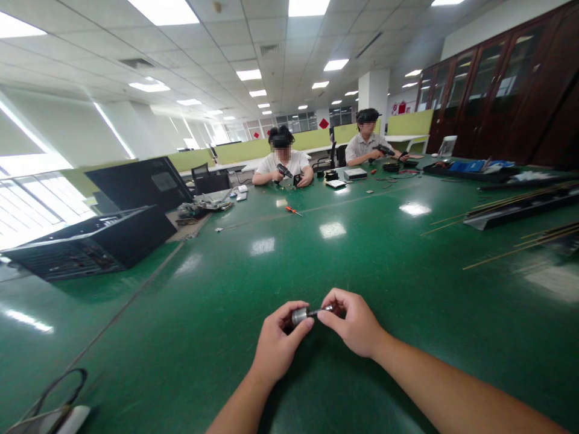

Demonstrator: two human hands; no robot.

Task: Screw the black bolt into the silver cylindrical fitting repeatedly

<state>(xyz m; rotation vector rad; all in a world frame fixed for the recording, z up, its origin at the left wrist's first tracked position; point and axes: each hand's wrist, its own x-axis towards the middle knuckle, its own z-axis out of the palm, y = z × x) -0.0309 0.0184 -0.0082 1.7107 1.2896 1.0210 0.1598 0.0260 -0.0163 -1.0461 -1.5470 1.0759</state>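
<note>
Just above the green tabletop, both of my hands hold one small metal part. It is a silver cylinder (299,316) with a thinner dark shaft (313,312) running to the right; I cannot tell its exact kind. My left hand (277,345) is closed round the cylinder, with thumb in front and fingers behind. Thumb and forefinger of my right hand (355,322) pinch the shaft's far end, where a shiny tip shows. Its other fingers are curled, partly out of sight.
An open black computer case (113,241) stands at the left on the green table (217,271). An orange screwdriver (294,210) lies mid-table. Two people opposite hold power drills (284,170). Thin rods and a metal channel (520,205) lie right; a cable (61,377) loops at lower left.
</note>
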